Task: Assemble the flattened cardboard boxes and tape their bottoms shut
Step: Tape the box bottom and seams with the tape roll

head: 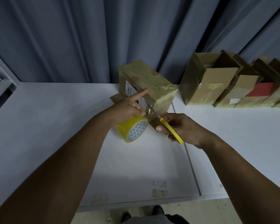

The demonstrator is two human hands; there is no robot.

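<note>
Cardboard box (152,81) stands at the far middle of the white table (55,118), left hand (128,107) gripping the yellow tape roll (132,130) just nearer on that table, right hand (183,128) clasping yellow-handled scissors (170,128) whose blades meet the stretched tape.

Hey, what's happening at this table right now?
A person is taping up a cardboard box on the white table. The left hand holds the yellow tape roll, index finger stretched toward the box. The right hand holds yellow-handled scissors, blades at the tape strip between the roll and the box, apparently about to cut it. To the right, a row of assembled boxes stands in front of the curtain.
</note>
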